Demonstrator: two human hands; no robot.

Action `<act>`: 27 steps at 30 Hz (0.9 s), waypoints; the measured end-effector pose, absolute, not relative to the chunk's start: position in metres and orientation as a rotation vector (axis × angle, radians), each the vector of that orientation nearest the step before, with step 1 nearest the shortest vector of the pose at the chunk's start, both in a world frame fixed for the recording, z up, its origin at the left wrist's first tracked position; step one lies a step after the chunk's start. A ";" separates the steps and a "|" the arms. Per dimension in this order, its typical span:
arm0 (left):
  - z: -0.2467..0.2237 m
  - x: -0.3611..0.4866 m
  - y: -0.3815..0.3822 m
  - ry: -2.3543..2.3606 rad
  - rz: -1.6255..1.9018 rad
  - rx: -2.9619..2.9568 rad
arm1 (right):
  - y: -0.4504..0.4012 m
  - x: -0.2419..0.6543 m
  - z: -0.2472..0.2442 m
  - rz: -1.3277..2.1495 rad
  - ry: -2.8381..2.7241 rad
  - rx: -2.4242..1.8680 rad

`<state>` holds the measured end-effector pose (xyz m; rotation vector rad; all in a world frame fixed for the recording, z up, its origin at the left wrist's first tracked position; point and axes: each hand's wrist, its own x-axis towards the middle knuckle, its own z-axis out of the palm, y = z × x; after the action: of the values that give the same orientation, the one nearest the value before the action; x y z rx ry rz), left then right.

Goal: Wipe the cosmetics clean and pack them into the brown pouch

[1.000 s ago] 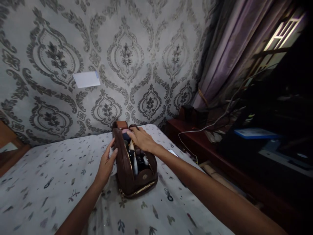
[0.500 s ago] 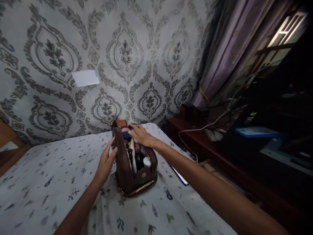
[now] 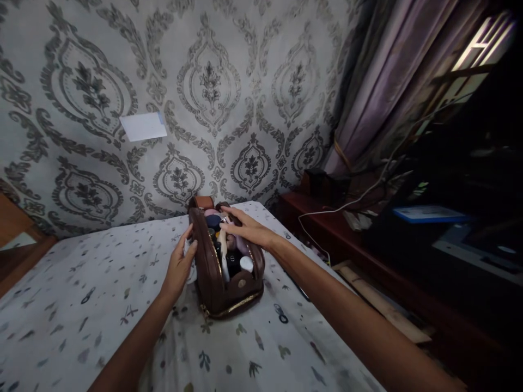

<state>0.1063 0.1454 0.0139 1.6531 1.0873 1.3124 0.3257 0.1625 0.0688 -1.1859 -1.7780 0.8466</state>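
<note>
A brown cosmetic bag [image 3: 209, 283] with gold zips stands on the bed, its top unzipped. Inside are a white round cap [image 3: 246, 264], a black item [image 3: 233, 260], a cream tube [image 3: 223, 242] and a dark blue round item [image 3: 213, 221]. My left hand [image 3: 180, 267] rests against the bag's left side, thumb and fingers apart. Over the bag's far right part is my right hand [image 3: 251, 230], thumb and fingers spread. A small silvery item [image 3: 224, 219] shows in the gap between them; whether they touch it is unclear.
The patterned bedsheet [image 3: 134, 288] meets a wallpapered wall [image 3: 210, 92] behind the bag. A phone edge [image 3: 301, 289] shows partly behind my right forearm. To the right, a white cable [image 3: 343, 208] crosses a dark red ledge [image 3: 294, 204].
My right hand has shifted slightly right and its thumb and fingers have parted, revealing the silvery item. My left hand stays at the bag's side.
</note>
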 end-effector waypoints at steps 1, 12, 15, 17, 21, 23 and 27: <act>0.013 0.106 0.145 1.091 1.315 1.653 | 0.162 0.325 0.067 0.826 -1.784 -1.208; 0.011 0.104 0.146 1.057 1.327 1.632 | 0.166 0.321 0.073 0.630 -2.023 -1.409; 0.009 0.104 0.147 1.049 1.349 1.624 | 0.164 0.310 0.079 0.551 -2.013 -1.615; 0.008 0.103 0.148 1.032 1.357 1.619 | 0.162 0.302 0.085 0.500 -1.997 -1.743; 0.006 0.101 0.149 1.010 1.362 1.609 | 0.157 0.294 0.093 0.407 -1.989 -1.836; 0.006 0.101 0.149 1.009 1.370 1.603 | 0.156 0.295 0.093 0.392 -2.002 -1.834; 0.005 0.102 0.147 1.028 1.373 1.578 | 0.160 0.304 0.084 0.407 -2.032 -1.704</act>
<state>0.1023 0.1473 0.0053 1.5785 1.0281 1.3734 0.3037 0.1596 0.0843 -1.7037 -2.0320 0.4074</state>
